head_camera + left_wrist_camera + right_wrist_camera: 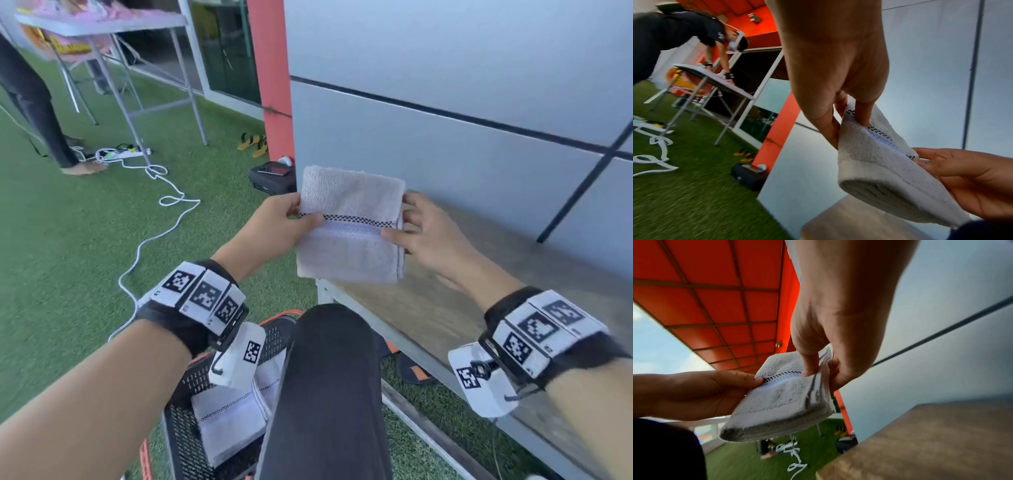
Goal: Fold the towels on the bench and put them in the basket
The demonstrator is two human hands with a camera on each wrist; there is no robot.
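Note:
A folded white towel (349, 236) with a black checkered stripe hangs in the air over the left end of the wooden bench (479, 308). My left hand (291, 219) pinches its left edge, thumb on top. My right hand (407, 222) pinches its right edge. In the left wrist view the towel (875, 164) shows as a thick stack of layers under my left hand (840, 120). In the right wrist view my right hand (818, 369) grips the towel (785, 400) at the stripe. A black mesh basket (191, 431) by my knee holds folded white towels (229, 418).
My dark-trousered knee (329, 377) rises between basket and bench. A grey panel wall (445, 102) backs the bench. On the green turf lie a white cable (164, 202), a power strip and a black case (272, 178). Another person (30, 102) stands by a folding table (113, 27).

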